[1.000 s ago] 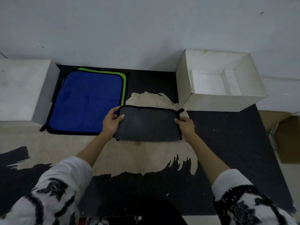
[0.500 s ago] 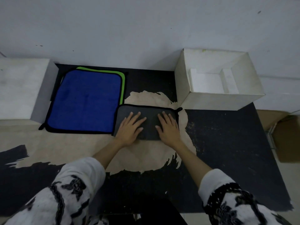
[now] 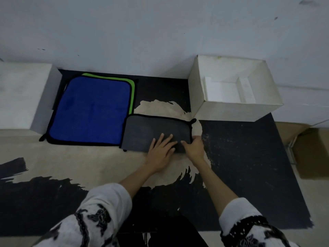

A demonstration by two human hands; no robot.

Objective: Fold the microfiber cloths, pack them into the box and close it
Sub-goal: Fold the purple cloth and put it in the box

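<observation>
A grey microfiber cloth [image 3: 144, 132] with black trim lies folded in half on the worn black tabletop. My left hand [image 3: 161, 151] rests flat on its near right part, fingers spread. My right hand [image 3: 195, 146] grips the cloth's right end at the near corner, thumb on top. To the left a blue cloth [image 3: 92, 109] lies flat over a green cloth [image 3: 130, 90], of which only an edge shows. The open white box [image 3: 236, 111] stands at the back right, with only a white insert visible inside.
A white block [image 3: 23, 93] stands at the back left against the wall. A brown cardboard box [image 3: 313, 148] sits off the table's right edge. The tabletop [image 3: 249, 157] has worn pale patches.
Both hands slid right across the grey cloth. The left hand moved from its middle to the right part; the right hand went from lying flat to gripping the right end.
</observation>
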